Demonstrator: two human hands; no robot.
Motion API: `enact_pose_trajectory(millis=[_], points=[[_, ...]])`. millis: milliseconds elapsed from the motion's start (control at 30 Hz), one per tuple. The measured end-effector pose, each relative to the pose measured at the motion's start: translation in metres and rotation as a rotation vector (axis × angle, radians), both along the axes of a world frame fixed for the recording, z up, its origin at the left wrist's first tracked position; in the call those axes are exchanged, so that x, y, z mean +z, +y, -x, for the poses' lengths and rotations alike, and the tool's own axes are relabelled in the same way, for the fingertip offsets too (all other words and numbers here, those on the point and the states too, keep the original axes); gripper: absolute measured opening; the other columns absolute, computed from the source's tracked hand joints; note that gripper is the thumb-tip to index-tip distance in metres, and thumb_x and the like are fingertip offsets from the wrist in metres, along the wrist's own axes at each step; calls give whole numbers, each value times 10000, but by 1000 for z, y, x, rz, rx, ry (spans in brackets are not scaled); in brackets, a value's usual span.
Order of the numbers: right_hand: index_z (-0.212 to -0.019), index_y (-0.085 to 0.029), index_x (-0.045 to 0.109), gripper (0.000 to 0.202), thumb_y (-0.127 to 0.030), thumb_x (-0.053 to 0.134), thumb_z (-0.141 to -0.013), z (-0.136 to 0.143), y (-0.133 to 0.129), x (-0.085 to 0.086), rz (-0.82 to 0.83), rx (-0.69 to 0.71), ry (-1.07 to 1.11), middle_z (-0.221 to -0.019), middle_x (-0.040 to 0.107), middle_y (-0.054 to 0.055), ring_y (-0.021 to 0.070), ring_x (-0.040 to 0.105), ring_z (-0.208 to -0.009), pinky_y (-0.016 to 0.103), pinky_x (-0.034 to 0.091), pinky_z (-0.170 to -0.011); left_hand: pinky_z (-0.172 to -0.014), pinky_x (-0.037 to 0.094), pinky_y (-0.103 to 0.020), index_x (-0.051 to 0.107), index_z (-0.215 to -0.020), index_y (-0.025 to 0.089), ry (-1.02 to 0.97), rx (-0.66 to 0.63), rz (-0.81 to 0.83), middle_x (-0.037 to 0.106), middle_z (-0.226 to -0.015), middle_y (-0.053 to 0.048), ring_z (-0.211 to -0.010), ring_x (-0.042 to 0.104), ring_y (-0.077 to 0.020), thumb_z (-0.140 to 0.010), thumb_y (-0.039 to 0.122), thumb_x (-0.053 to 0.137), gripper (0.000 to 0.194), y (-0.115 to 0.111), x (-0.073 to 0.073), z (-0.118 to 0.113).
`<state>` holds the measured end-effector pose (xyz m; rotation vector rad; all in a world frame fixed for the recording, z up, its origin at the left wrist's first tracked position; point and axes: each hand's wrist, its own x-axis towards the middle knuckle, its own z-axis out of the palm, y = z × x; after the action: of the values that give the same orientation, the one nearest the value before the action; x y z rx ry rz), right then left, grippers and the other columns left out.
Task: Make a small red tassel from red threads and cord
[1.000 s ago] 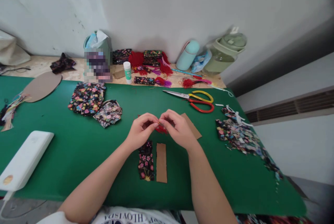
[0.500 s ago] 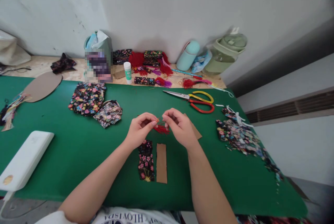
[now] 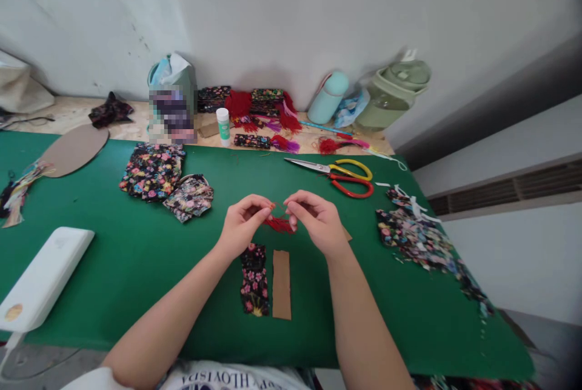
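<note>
Above the middle of the green mat, my left hand [image 3: 245, 223] is closed, thumb and fingertips pinching a red thread tassel [image 3: 279, 224]. Its red strands hang between the two hands. My right hand [image 3: 318, 220] is also closed, its fingertips pinched by the tassel's right side; a fine thread seems to run between the hands, too thin to make out well. Just below lie a black floral fabric strip [image 3: 254, 284] and a brown cardboard strip [image 3: 281, 285], side by side. Another cardboard piece [image 3: 347, 235] is mostly hidden behind my right hand.
Scissors [image 3: 330, 168] with yellow and red handles lie beyond my hands. Floral fabric pieces [image 3: 152, 171] are at left, fabric scraps [image 3: 418, 238] at right. A glue stick [image 3: 223, 127] and a blue bottle [image 3: 328, 97] stand at the back. A white power bank [image 3: 45, 278] lies front left.
My right hand has shifted slightly right and covers more of the cardboard piece behind it. The red strands hang a little further left. Everything on the mat stays put.
</note>
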<state>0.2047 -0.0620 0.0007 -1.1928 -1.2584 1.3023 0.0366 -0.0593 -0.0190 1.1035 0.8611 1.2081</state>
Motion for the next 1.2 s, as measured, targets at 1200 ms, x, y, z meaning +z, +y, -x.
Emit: enact_pose_trajectory(millis=[1200], points=[[-736, -182, 546, 406, -329, 866, -534, 14, -2, 9, 236, -1, 173, -531, 619, -46, 94, 573, -418, 172, 457, -368, -643, 554, -271, 662, -754, 156, 208, 111, -163, 648, -915, -77, -788, 623, -150, -821, 223, 620, 104, -4, -1, -4]])
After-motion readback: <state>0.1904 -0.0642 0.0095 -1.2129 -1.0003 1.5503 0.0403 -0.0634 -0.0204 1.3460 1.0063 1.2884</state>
